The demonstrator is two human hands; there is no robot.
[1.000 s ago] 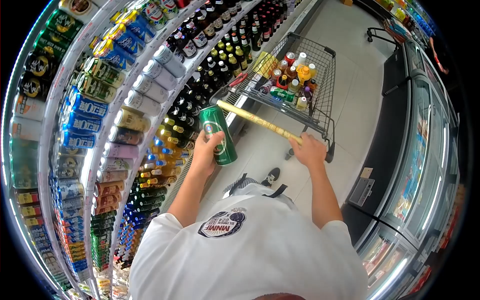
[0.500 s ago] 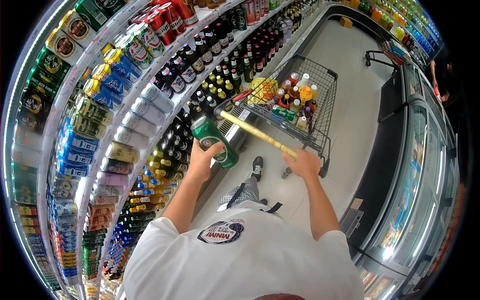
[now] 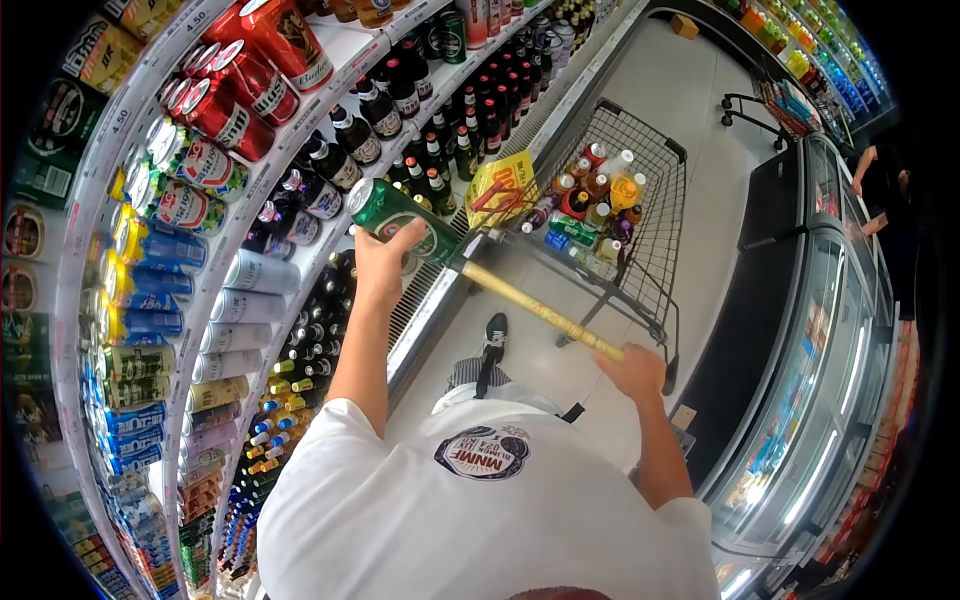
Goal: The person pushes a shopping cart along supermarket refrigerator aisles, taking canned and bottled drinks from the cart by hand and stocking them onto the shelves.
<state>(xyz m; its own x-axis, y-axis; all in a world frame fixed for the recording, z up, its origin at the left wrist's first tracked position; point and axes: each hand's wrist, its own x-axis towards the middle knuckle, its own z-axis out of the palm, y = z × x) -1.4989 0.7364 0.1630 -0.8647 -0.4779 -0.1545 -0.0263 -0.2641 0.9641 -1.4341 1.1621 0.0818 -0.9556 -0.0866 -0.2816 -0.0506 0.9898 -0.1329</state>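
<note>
A large green can [image 3: 437,242] is wrapped in the fingers of my left hand [image 3: 380,265], tilted beside the drink shelves. It overlaps the left end of the shopping cart's yellow handle [image 3: 535,311] in the view. My right hand [image 3: 637,374] is closed around the handle's other end. Beyond the handle is the wire shopping cart [image 3: 684,150], with several bottles [image 3: 626,190] and a green pack [image 3: 572,230] gathered inside. A yellow package [image 3: 497,188] with red parts sits at the cart's left near corner.
Shelves on the left carry red cans [image 3: 228,110], silver cans [image 3: 250,305] and dark bottles [image 3: 355,135]. Glass-topped freezers [image 3: 790,350] line the right side. Another person's arm [image 3: 868,170] shows beyond them. Pale floor [image 3: 720,110] runs ahead between both sides.
My left hand and the green can have shifted up and left in view. The cart and my right hand appear farther right and slightly lower, as the camera view has also shifted.
</note>
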